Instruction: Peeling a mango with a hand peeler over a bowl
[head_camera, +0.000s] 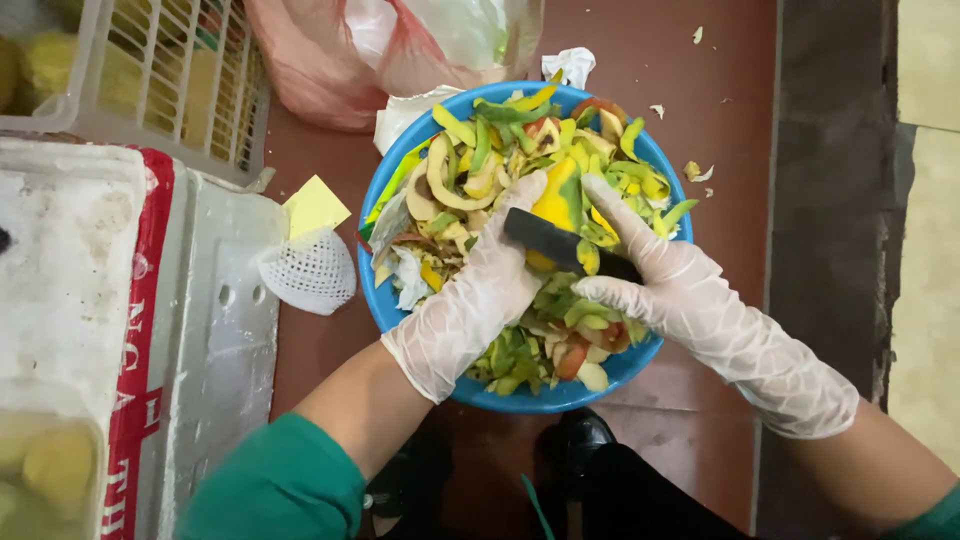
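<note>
- Fingers of my gloved left hand (480, 290) curl around a half-peeled mango (556, 203); my right hand (665, 285) grips a dark knife (560, 245) against it.
- Both hover over a blue bowl (385, 310) heaped with peels (500, 150).
- Left: white foam net (310, 270), foam box (215, 330).
- Beyond: plastic bag (330, 60), basket (170, 120).

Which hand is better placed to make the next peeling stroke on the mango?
Right, probably. The right hand grips the dark peeler, laid across the mango. The left hand holds the fruit steady over the blue bowl of peels.
</note>
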